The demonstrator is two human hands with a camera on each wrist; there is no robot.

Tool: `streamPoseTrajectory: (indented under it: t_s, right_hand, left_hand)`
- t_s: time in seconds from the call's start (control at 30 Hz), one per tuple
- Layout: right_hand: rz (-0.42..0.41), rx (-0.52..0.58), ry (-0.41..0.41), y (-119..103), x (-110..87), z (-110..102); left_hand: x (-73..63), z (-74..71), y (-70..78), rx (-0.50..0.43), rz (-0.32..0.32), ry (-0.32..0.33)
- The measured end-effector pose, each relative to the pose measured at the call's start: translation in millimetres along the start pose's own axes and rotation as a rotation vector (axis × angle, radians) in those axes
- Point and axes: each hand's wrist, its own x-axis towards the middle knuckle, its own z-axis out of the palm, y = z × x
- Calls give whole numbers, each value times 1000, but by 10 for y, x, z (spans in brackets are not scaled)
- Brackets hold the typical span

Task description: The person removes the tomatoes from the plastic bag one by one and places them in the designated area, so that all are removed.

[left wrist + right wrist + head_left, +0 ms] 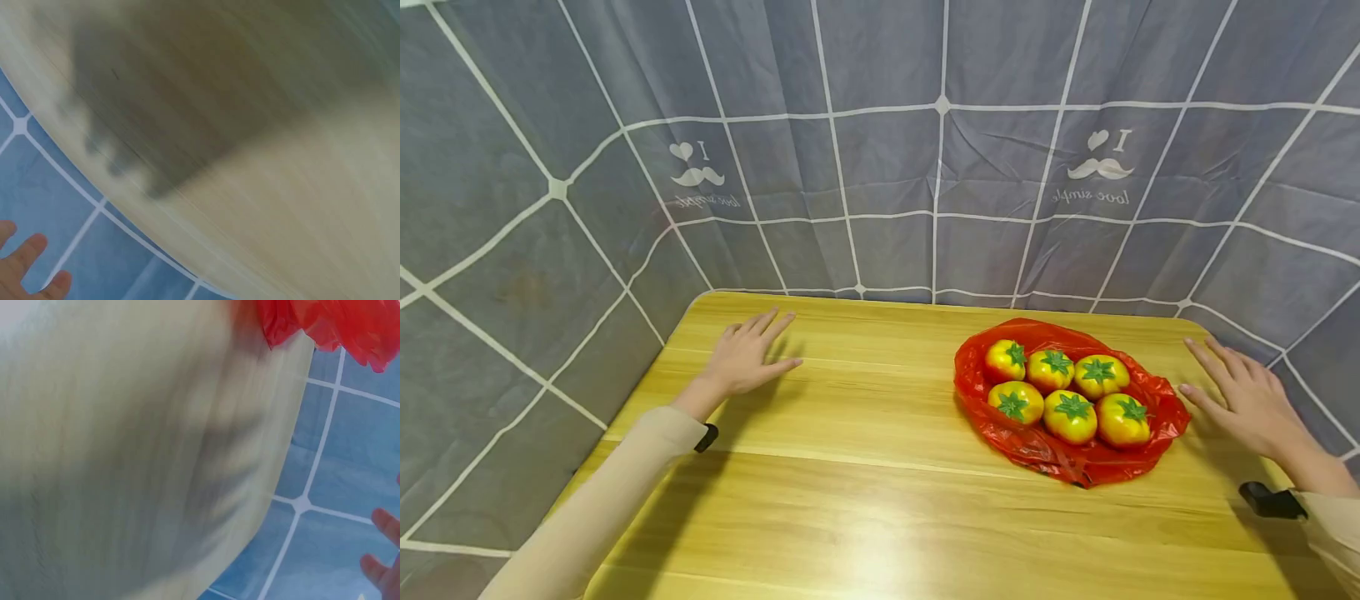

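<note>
Several yellow-and-red persimmon-like fruits [1071,417] with green leafy tops sit in two rows on an opened red plastic bag [1030,450], right of the table's middle. My right hand [1251,400] hovers just right of the bag, fingers spread, holding nothing. In the right wrist view, the bag's crumpled edge [350,325] shows at the top and a few fingertips [387,525] at the right. Over the left part of the table is my left hand [747,354], fingers straight and apart, with nothing in it. Its fingertips [31,247] appear low in the left wrist view.
The wooden table [850,400] has rounded far corners. A grey curtain [887,167] with white grid lines hangs behind it and along both sides. Both forearms cast shadows on the tabletop, and each wrist wears a black band [706,437].
</note>
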Motion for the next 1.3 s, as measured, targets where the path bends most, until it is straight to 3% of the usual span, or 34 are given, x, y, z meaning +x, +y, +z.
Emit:
streamPoseTrajectory:
  t_s: [0.2,0.47,0.77,1.03,1.3]
  right_hand:
    - [-19,80,46,-31,-22,44]
    - [-56,321,146,-63,-94,222]
    - [-52,632,91,-125,-156,387]
    - [-44,956,46,-199,-156,445]
    - [28,879,77,-234,-141,507]
  left_hand:
    - [65,37,136,-46,6,34]
    - [87,96,327,-121,-22,83]
    - [140,180,551,-236,-19,147]
    - [163,255,714,-345,-36,119]
    - [202,343,882,-367,-22,118]
